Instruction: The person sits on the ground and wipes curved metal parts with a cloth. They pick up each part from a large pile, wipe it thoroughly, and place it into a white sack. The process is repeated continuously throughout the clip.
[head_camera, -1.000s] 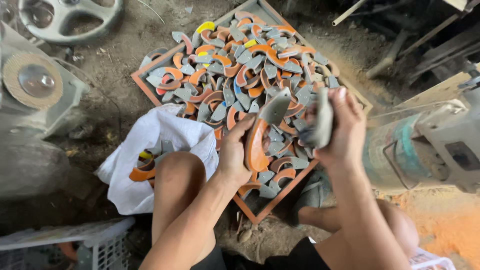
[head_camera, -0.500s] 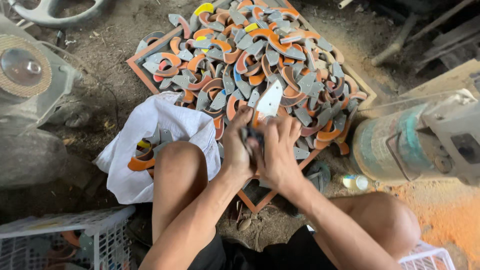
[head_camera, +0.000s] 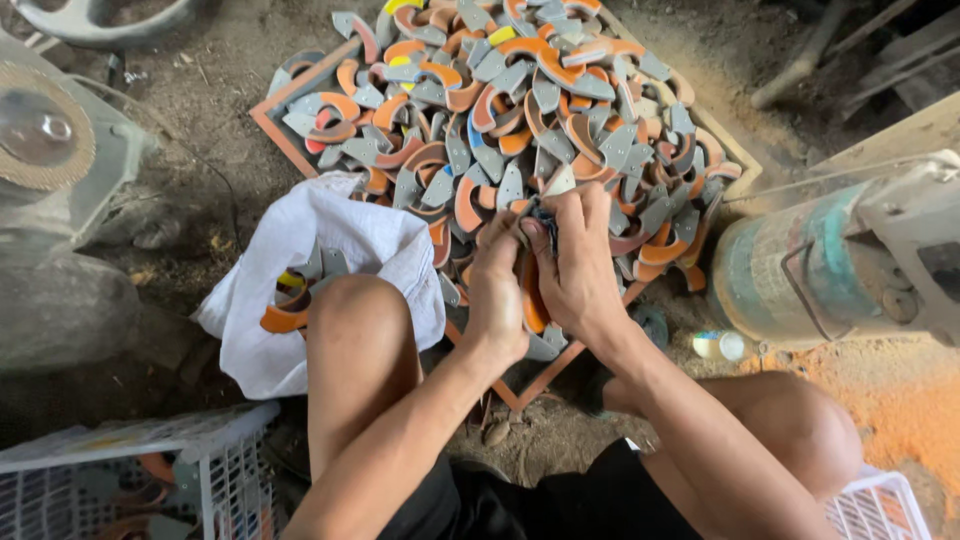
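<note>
White plastic crate (head_camera: 130, 470) at the near left and a second one (head_camera: 870, 505) at the near right flank the person's bare knees. Just beyond, both hands meet over the pile: the left hand (head_camera: 497, 290) and right hand (head_camera: 575, 265) are clenched together around one curved grey-and-orange piece (head_camera: 545, 195), its pale tip poking up between the fingers. Left of them, a white sack (head_camera: 300, 250) lies open on the dirt floor with a few such pieces inside. Farther off, a wooden tray (head_camera: 275, 115) holds the heap of curved pieces (head_camera: 520, 90). The step in hand looks like working or checking a single piece; the next move calls for a firm two-handed hold.
</note>
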